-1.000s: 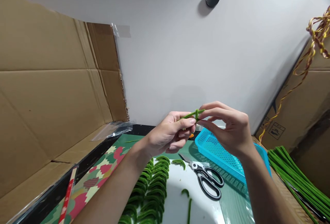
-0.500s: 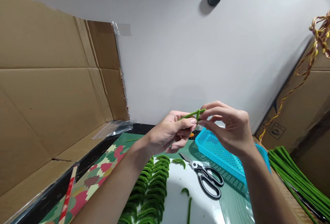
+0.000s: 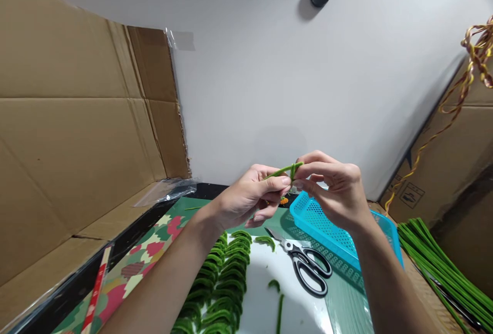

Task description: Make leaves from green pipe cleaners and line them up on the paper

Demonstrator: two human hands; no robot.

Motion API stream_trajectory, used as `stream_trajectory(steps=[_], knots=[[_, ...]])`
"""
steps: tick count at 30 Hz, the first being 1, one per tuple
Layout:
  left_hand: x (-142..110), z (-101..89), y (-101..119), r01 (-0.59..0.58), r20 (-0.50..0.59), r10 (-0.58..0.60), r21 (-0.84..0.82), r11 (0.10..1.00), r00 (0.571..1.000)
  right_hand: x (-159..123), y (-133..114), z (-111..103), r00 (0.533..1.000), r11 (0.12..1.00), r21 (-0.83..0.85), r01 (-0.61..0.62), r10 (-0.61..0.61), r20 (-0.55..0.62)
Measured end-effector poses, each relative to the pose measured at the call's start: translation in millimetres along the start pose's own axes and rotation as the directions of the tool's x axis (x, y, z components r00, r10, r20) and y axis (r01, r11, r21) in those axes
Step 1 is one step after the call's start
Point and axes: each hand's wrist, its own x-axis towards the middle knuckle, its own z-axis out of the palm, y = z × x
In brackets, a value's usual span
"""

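A green pipe cleaner (image 3: 283, 171) is held up between my two hands, with a short piece crossing it upright near its right end. My left hand (image 3: 252, 193) pinches it between thumb and fingers. From the other side, my right hand (image 3: 331, 182) closes thumb and fingertips at the crossing; the exact grip is partly hidden. Below, rows of curved green pipe cleaner pieces (image 3: 225, 285) lie on a white board (image 3: 262, 303). Scissors (image 3: 308, 264) with black and white handles rest at the board's right side, blades parted. Loose bent pieces (image 3: 274, 285) lie near them.
A blue perforated basket (image 3: 327, 236) stands behind my right forearm. Long green pipe cleaners (image 3: 435, 267) are bundled at the right. Cardboard (image 3: 69, 144) walls the left, and a red-and-white strip (image 3: 96, 288) lies there. Yellow-brown twisted cord (image 3: 423, 144) hangs at right.
Both hands keep hold of the pipe cleaner at the crossing. The right hand has shifted slightly left; the whole view has also moved a little.
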Motion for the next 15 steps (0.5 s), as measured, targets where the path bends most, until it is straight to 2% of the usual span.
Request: stream_trajectory(steps=[4,7,10,13,15], knots=[[-2,-1.2,3,0.018,0.034,-0.019,0.023,1.000,0.999,0,1,4,1.000,0.998,0.056,0.003,-0.005,0.027],[-2,-0.9,5,0.005,0.020,-0.006,0.022,1.000,1.000,0,4,8,0.998,0.997,0.041,0.058,-0.057,-0.026],[-1,-2.4,5,-0.029,-0.014,0.030,0.049,0.998,0.999,0,2,9,0.990,0.985,-0.127,0.115,-0.124,-0.064],[1,-5.8,5,-0.037,-0.053,0.042,0.100,0.994,0.998,0,-4,6,0.980,0.936,-0.316,0.156,-0.187,-0.069],[2,-7.7,4,-0.022,-0.032,0.027,0.149,0.989,0.999,1,-8,3,0.972,0.910,-0.383,0.158,-0.211,-0.103]])
